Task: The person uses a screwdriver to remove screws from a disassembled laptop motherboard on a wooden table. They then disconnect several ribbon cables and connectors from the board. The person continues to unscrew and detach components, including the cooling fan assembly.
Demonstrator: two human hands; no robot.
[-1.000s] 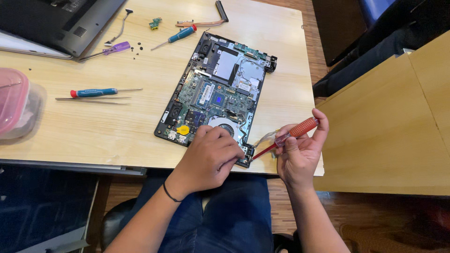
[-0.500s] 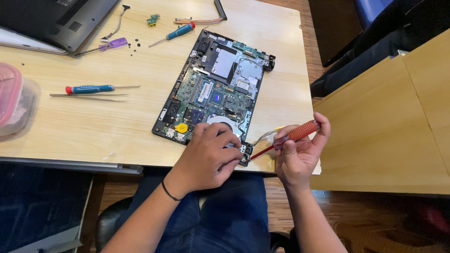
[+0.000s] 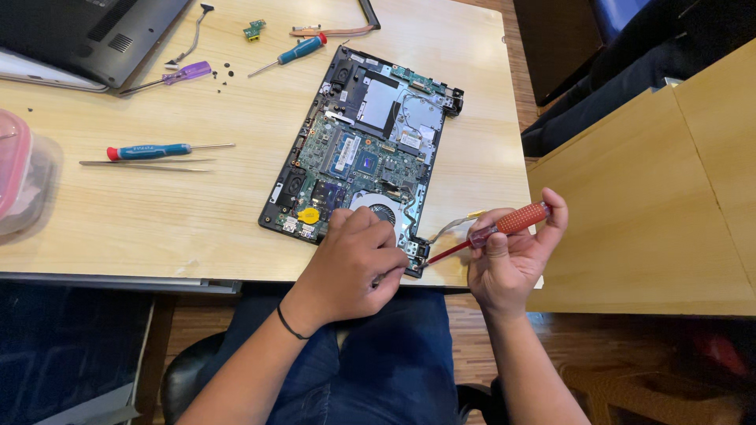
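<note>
An opened laptop base (image 3: 364, 149) lies on the wooden table (image 3: 157, 212), its circuit board, fan and a yellow coin cell showing. My left hand (image 3: 354, 264) rests curled on its near corner by the fan, fingers pressing the edge. My right hand (image 3: 512, 256) grips a red-handled screwdriver (image 3: 504, 227), whose tip points at the near right corner of the base beside a loose grey cable (image 3: 447, 228).
A blue and red screwdriver (image 3: 157, 149) and tweezers (image 3: 146, 164) lie at left. Farther back are a purple driver (image 3: 169, 79), another blue driver (image 3: 295, 53), loose screws, a small green board and a dark laptop cover (image 3: 87, 31). A pink container (image 3: 20, 177) sits at the left edge.
The view has shifted slightly. My right hand has tilted the screwdriver so its tip stays at the near right corner. My left hand stays on the base.
</note>
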